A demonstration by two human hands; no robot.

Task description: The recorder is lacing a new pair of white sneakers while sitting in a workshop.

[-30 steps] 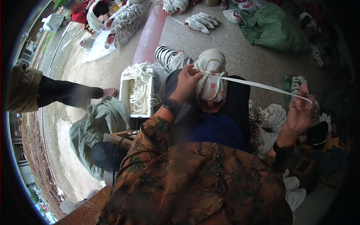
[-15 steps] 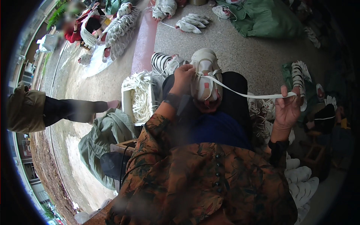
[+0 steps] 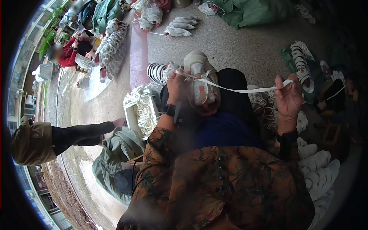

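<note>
A cream and white sneaker [image 3: 196,63] with a reddish-brown collar rests on my lap, its toe pointing away from me. A flat white shoelace [image 3: 245,91] runs from its eyelets out to the right, drawn nearly straight with a slight sag. My right hand [image 3: 288,100] pinches the far part of that shoelace between thumb and fingers. At the shoe's left side my left hand [image 3: 178,87] is closed, a short length of lace showing at its fingertips.
Left of my knees stands a white box [image 3: 132,117] full of laces. Laced shoes [image 3: 306,73] lie in rows to the right. A green sack [image 3: 253,13] lies ahead. A person's leg [image 3: 82,132] extends in from the left; a person in red [image 3: 69,55] sits farther off.
My left hand has drawn slightly left off the shoe and now shows lace at its fingertips. My right hand has risen a little, still holding the shoelace. The whole view has shifted.
</note>
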